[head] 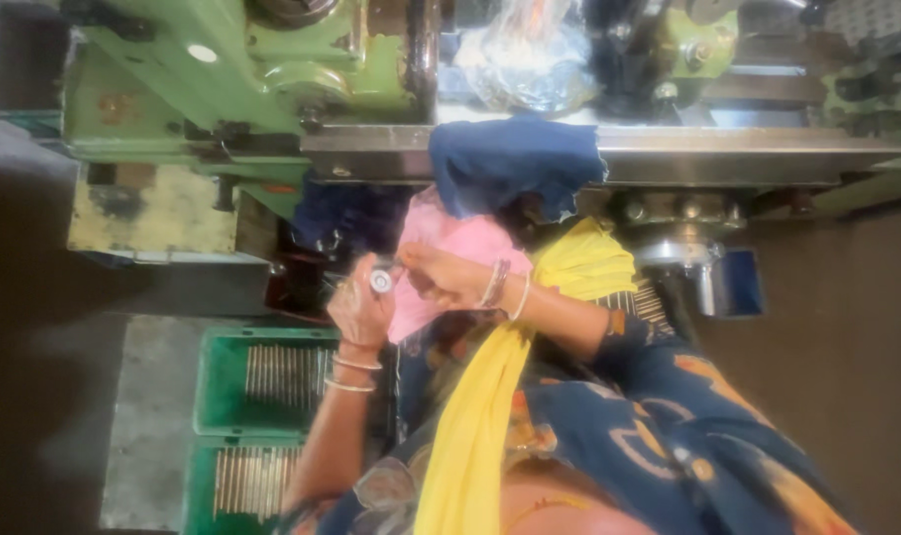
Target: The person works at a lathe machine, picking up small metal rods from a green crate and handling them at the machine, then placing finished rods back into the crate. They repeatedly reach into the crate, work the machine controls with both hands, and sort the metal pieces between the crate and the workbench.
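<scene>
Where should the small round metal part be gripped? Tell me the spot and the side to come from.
Probably by its rim, from the upper right. The small round metal part turns its flat round face to the camera, and the left hand pinches it from below and left, so only the upper edge is free. The right hand, bunched in the pink cloth, is closest there.

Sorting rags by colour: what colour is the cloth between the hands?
Pink cloth; the head view, the only one, shows it.
</scene>
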{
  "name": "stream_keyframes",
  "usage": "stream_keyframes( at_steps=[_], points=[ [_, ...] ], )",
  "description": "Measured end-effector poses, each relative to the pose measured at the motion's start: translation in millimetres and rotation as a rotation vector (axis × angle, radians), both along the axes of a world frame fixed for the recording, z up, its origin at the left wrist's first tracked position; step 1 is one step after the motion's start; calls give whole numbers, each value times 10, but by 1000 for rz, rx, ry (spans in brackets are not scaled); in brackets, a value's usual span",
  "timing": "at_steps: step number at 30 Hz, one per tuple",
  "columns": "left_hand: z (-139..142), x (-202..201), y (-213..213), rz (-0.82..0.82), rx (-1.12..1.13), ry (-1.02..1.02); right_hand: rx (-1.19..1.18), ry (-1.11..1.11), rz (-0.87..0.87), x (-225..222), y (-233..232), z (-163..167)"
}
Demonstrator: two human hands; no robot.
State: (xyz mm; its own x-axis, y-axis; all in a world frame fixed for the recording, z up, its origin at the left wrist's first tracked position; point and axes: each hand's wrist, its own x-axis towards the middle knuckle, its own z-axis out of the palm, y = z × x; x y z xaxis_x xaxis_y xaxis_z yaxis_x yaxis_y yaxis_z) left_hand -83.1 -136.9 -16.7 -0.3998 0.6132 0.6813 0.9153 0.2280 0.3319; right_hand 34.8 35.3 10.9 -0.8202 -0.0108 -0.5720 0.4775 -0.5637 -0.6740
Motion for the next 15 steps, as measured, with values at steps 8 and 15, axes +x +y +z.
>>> stream_keyframes(
  at_steps=[8, 15],
  points=[
    [365, -89, -52, -318, -698, 156, -339, 95, 493, 164, 157, -174],
    [272, 72, -81, -267, -20, -120, -166, -252, 355, 173, 84, 163]
  ],
)
